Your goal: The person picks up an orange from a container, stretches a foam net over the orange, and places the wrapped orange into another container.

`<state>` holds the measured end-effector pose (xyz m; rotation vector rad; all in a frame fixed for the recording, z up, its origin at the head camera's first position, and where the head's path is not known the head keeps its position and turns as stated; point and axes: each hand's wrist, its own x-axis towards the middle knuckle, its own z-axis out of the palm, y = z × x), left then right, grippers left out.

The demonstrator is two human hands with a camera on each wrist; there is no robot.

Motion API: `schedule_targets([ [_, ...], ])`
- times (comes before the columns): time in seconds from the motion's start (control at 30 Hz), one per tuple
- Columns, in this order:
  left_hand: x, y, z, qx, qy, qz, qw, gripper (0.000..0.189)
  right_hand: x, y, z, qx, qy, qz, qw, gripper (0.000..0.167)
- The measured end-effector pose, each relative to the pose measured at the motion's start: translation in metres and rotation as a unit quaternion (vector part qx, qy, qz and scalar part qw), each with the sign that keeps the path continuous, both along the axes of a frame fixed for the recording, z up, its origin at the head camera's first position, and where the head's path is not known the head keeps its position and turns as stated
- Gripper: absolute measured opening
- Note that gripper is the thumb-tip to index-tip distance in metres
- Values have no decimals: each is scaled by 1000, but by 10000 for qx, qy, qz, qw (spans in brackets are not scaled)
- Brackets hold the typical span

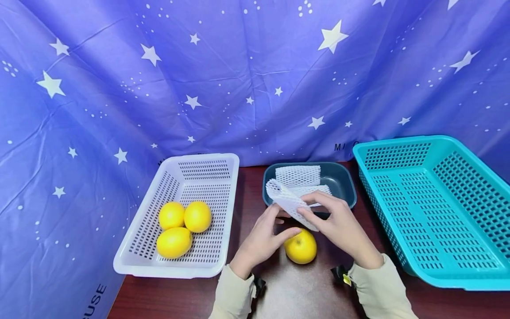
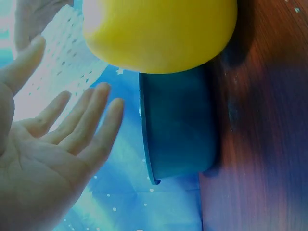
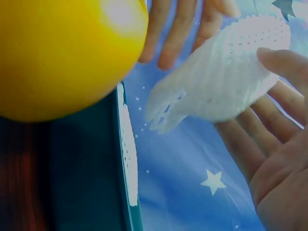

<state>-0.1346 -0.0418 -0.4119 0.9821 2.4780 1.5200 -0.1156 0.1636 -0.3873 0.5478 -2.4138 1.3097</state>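
My right hand (image 1: 340,223) pinches a white foam net sleeve (image 1: 290,203) between thumb and fingers, holding it slanted above the table. In the right wrist view the sleeve (image 3: 221,77) looks like a flattened tube, with the thumb lying on its near face. My left hand (image 1: 260,239) is beside the sleeve's lower side with its fingers spread; in the left wrist view its fingers (image 2: 91,120) are extended and grip nothing. A yellow lemon-like fruit (image 1: 301,247) rests on the table between the hands, below the sleeve. The left thumb is close over it; contact cannot be told.
Behind the hands, a dark rectangular tub (image 1: 342,181) holds more white foam net sleeves (image 1: 299,175). On the left stands a white basket (image 1: 217,177) with three yellow fruits (image 1: 174,243). A teal basket (image 1: 430,212) stands on the right. A starry blue cloth (image 1: 255,79) hangs behind.
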Motion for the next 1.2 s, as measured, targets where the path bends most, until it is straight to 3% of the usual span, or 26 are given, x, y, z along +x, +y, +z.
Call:
schedule_targets([
  [0.27,1,1,0,452,300,333,9980,26,1,-4,0,163,110,394,9990,20],
  [0.4,2,2,2,536,651,626,9945,20,3,-4,2,140,-5,469,9988,17],
  [0.5,3,2,5,691,773,839,9911,21,4,-2,4,191,-107,399,9990,14],
  [0.63,5,2,10,856,644,970,9895,21,4,1,5,372,-368,55,9986,23],
  [0.8,7,1,15,909,612,914,9898,22,3,2,3,703,-844,-235,9937,30],
  [1.03,9,2,17,739,647,662,9930,23,2,-2,0,399,-1267,262,9908,28],
  [1.2,10,3,17,752,298,448,9957,22,2,-4,0,424,-1219,328,9911,25],
])
